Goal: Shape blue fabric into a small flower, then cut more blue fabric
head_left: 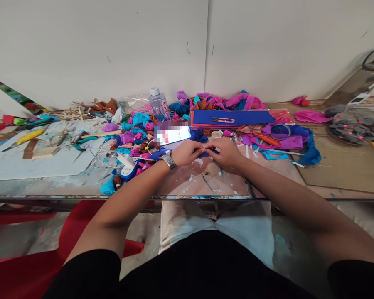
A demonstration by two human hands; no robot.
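Observation:
My left hand (187, 153), with a watch (168, 160) at the wrist, and my right hand (225, 152) meet above the near middle of the table. Both are closed in pinches on a small dark blue strip (216, 152), which looks like crepe paper. Most of the strip is hidden by my fingers. Just beyond my left hand lies a lit phone (176, 136). A small tape roll (217, 134) sits behind my right hand. Farther back, thread snips (222, 120) rest on a flat blue paper stack (249, 116).
Crumpled coloured paper (139, 120) surrounds a water bottle (159, 106). A power socket (129, 170) with cables stands by my left forearm. At left are a yellow-handled cutter (30, 136) and teal-handled pliers (81, 145). A larger tape roll (280, 132) and cardboard (345, 166) lie right.

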